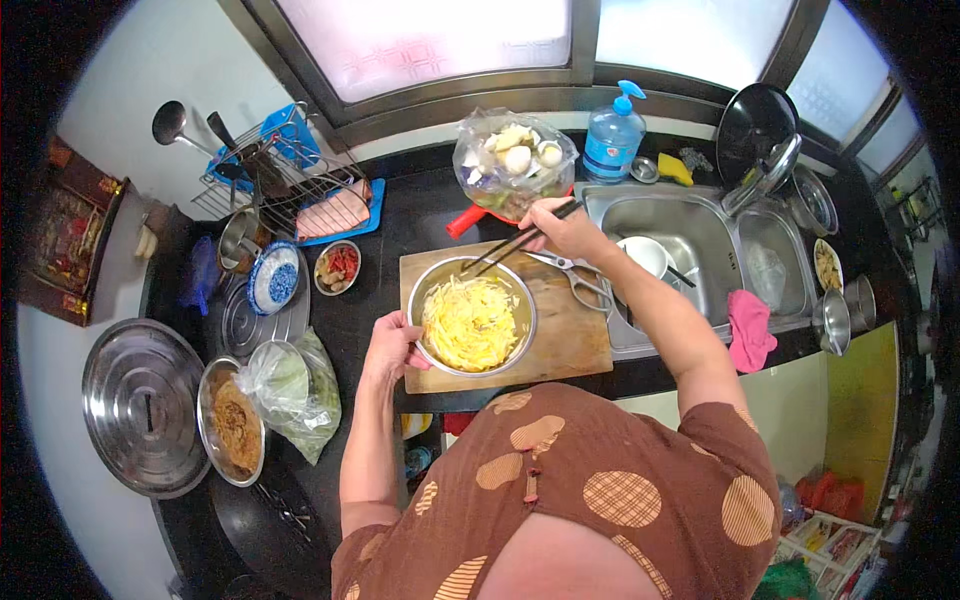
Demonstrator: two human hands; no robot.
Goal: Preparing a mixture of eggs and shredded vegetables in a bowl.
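A stainless steel bowl stands on a wooden cutting board. Pale yellow shredded food, glossy and wet-looking, fills much of it. My left hand grips the bowl's left rim, thumb on the edge and fingers beneath. In my right hand is a pair of dark chopsticks, slanting down to the left. Their tips are at the bowl's far inner wall, just above the shreds. Kitchen scissors lie on the board's right side, partly hidden by my right forearm.
Behind the board, a bag of food scraps and eggshells sits over a red-handled container. To the right is a steel sink holding a white bowl. At left are a bagged green vegetable, a dish rack and a large lid.
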